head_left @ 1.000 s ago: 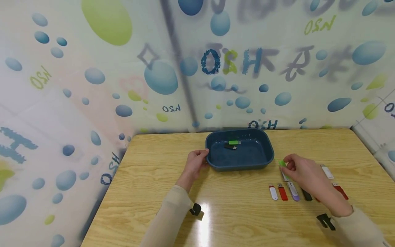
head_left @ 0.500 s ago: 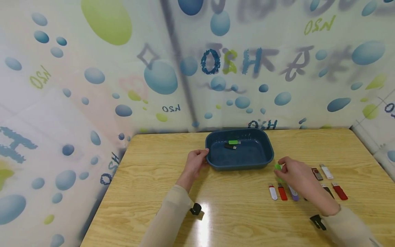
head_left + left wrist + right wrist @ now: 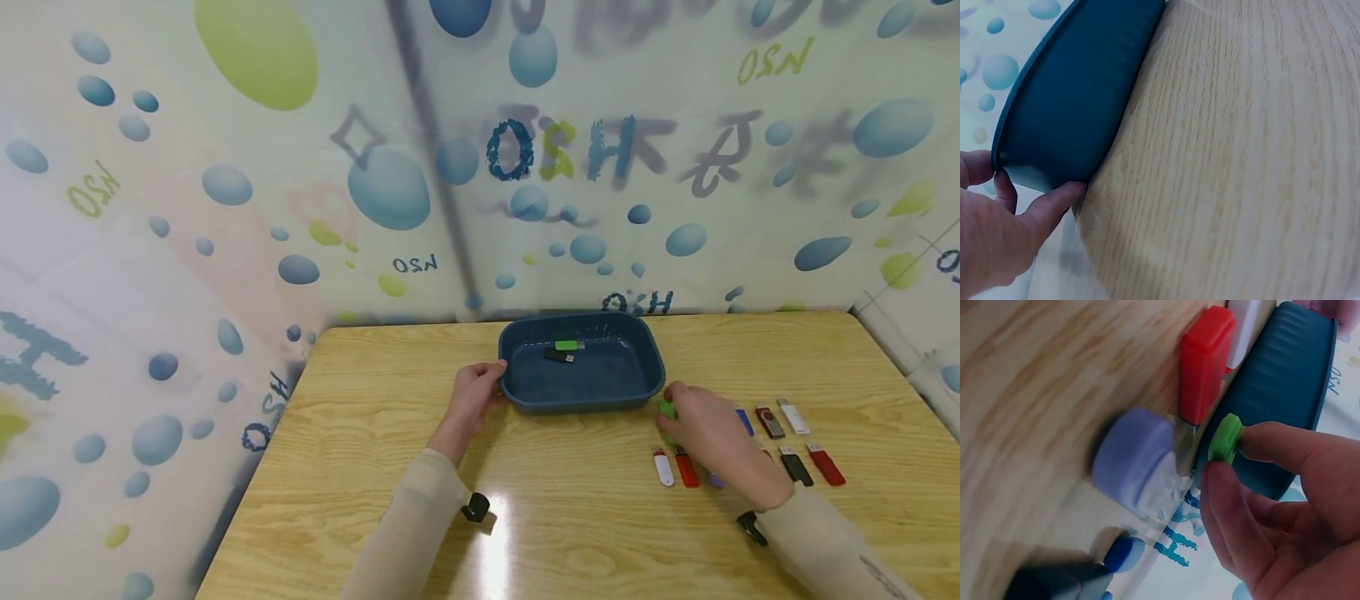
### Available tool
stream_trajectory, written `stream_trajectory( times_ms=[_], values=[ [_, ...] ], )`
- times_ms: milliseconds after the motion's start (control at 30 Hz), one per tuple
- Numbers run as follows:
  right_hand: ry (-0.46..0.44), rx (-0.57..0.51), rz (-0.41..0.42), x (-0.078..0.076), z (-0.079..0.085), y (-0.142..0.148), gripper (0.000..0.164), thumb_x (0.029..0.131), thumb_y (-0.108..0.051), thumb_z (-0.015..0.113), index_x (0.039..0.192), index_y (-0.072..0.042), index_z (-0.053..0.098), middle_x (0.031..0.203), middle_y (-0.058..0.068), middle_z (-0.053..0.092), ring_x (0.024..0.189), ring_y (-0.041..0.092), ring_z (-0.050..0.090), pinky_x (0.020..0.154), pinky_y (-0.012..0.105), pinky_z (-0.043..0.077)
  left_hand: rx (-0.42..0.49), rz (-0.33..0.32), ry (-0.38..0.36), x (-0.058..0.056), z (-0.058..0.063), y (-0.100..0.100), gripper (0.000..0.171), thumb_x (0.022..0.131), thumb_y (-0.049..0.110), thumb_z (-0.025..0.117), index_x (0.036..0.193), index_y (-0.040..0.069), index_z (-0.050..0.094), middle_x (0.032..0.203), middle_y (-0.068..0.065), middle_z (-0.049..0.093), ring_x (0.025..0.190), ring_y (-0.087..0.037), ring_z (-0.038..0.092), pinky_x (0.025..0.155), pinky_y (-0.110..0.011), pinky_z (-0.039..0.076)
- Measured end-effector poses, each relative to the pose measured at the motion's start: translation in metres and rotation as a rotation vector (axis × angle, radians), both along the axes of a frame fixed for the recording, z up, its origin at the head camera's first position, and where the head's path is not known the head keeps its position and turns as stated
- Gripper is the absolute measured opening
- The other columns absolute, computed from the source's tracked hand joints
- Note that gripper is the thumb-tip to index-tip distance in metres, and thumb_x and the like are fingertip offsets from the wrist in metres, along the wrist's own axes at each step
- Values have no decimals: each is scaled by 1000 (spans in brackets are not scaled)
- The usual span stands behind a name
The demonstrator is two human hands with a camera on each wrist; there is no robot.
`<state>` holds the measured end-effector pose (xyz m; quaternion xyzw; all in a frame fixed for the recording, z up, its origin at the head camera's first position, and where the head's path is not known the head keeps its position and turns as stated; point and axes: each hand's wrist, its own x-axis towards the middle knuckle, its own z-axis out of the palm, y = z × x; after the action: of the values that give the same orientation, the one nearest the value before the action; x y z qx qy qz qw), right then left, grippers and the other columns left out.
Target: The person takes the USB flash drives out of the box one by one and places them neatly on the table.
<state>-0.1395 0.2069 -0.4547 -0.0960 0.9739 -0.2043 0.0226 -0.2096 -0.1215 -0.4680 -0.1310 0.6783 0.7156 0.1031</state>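
Note:
My left hand holds the left end of a dark blue plastic bin. In the left wrist view its fingers and thumb lie against the end wall, from the rim to the bottom edge. Inside the bin lie a green USB stick and a black USB stick. My right hand pinches another green USB stick between thumb and finger, above the table near the bin's right front corner. The right hand hides part of the USB sticks beneath it.
Below the right hand stand a white USB stick, a red one and a purple one. Farther right lie a black one, a dark red one and a white one. A patterned curtain borders the wooden table.
My right hand has moved left towards the bin with the green USB stick, uncovering several USB sticks on the right. The left hand and the bin have stayed in place.

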Motion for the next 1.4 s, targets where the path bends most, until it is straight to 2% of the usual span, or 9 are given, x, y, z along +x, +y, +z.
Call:
stream_trajectory(
  times_ms=[100,233,533,733,1200,1300,1400],
  values=[
    [28,10,6,-1,-3,0,21,95,-12,72,90,2,57,66,3,45,55,17,42,47,29,32,-2,1,3,0,-1,0,33,106,20,60,119,-11,62,108,-15,66,85,-15,66,84,-39,62],
    [71,28,13,-1,-6,0,30,93,-11,74,78,-6,48,64,2,39,53,17,39,47,28,29,-5,2,6,0,-1,0,34,106,21,61,119,-11,62,110,-15,66,87,-16,66,84,-39,61],
    [57,25,16,-5,-9,-4,38,94,-9,71,70,-11,42,64,1,35,53,17,38,48,29,28,-9,12,5,2,-1,-2,35,106,21,60,122,-10,62,113,-17,66,88,-16,66,83,-37,61],
    [50,31,19,-5,-10,-7,38,95,-10,71,70,-11,43,63,2,36,53,18,41,49,30,29,0,16,7,1,-2,-4,35,106,21,60,122,-10,62,113,-16,65,89,-16,66,85,-39,61],
    [98,52,32,-3,-9,-8,34,93,-9,74,71,-9,48,66,5,41,56,19,41,48,30,31,9,20,-6,-1,-2,-6,35,106,21,61,122,-10,61,106,-13,63,85,-16,63,82,-36,62],
    [102,52,25,1,-3,-6,28,93,-10,73,75,-4,53,68,6,44,56,19,43,46,31,34,5,15,0,-1,-2,-6,35,106,21,60,121,-11,62,105,-12,63,85,-16,63,80,-35,62],
    [100,83,3,3,7,-3,25,94,-14,74,88,7,62,75,14,54,60,25,53,47,38,46,7,10,8,0,0,-5,35,106,20,60,120,-12,62,103,-11,63,83,-15,63,78,-34,61]
  ],
)
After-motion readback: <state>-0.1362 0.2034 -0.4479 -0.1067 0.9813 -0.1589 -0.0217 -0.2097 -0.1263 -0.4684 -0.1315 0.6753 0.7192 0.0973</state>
